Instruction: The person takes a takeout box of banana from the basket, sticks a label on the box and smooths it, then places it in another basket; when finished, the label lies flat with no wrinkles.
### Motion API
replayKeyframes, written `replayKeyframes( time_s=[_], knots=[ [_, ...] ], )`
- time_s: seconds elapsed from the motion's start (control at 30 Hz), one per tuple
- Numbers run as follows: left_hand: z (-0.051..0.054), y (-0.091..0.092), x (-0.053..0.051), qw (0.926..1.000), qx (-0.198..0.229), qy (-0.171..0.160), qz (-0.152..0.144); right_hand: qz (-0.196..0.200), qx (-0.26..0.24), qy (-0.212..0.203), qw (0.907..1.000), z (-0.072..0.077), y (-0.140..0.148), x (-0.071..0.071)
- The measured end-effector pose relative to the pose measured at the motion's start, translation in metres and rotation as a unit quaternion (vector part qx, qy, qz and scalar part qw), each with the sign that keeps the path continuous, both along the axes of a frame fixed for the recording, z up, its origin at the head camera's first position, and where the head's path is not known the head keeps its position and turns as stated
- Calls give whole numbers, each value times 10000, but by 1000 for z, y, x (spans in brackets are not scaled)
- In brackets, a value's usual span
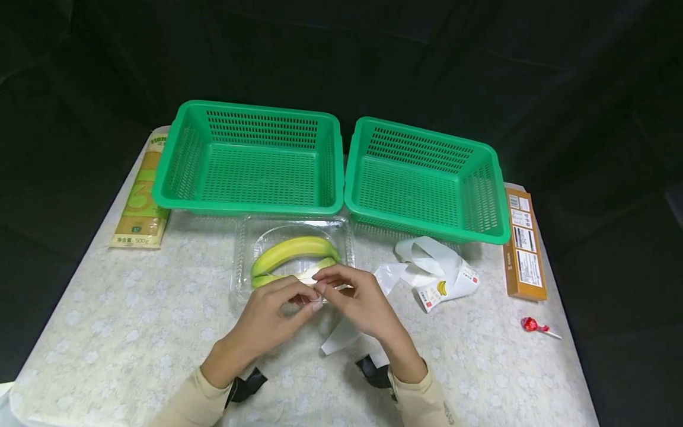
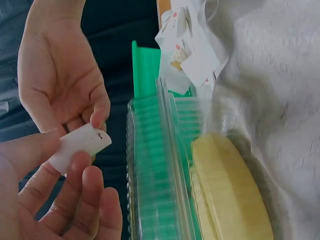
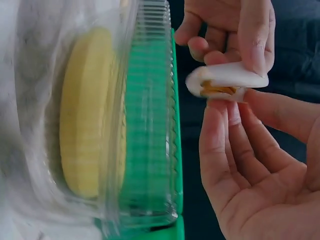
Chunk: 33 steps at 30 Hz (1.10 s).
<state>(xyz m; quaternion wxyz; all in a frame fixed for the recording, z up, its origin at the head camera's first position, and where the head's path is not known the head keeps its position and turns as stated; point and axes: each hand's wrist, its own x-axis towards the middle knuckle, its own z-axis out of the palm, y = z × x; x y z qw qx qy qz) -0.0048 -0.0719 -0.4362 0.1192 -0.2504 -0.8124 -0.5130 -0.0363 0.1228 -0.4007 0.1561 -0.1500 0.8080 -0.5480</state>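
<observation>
Evidently, from my remote station, the left hand and right hand each pinch one small white curled piece between thumb and fingers, at the near side of the clear tray bearing bananas. I judge the shared grip steadies its curl; both wrist views show its long axis aimed trayward.

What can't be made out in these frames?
Head: fine print on the orange box, too small to read.
Head: part of the yellow packet's right side, hidden by the left basket.
Head: lower banana, partly hidden by the hands.
Right wrist: brown patch inside the white roll, too blurred to identify.
Left wrist: left hand, cut off by the frame edge.
</observation>
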Motion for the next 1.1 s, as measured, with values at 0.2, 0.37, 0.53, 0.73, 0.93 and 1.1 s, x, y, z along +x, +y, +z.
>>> replayKeyframes(
  time_s=[0.2, 0.37, 0.53, 0.73, 0.93, 1.1],
  knots=[
    [0, -6, -1, 9982, 531, -273, 71, 182, -1152, -607, 9913, -4, 1, -3],
    [-1, -6, 0, 9946, 913, -474, 140, 81, -1242, -584, 9905, -6, 0, -8],
    [0, -6, 1, 9929, 1060, -454, 286, -267, -790, -284, 9961, -5, -4, -12],
    [-2, -7, -1, 9956, 905, -239, 92, -403, -554, 102, 9976, -8, -8, -20],
    [-4, -8, -3, 9961, 830, -274, 110, -516, -477, 223, 9973, -9, -16, -29],
    [-7, -8, -5, 9962, 531, -112, 674, -388, -342, 473, 9975, -8, -23, -38]
  ],
)
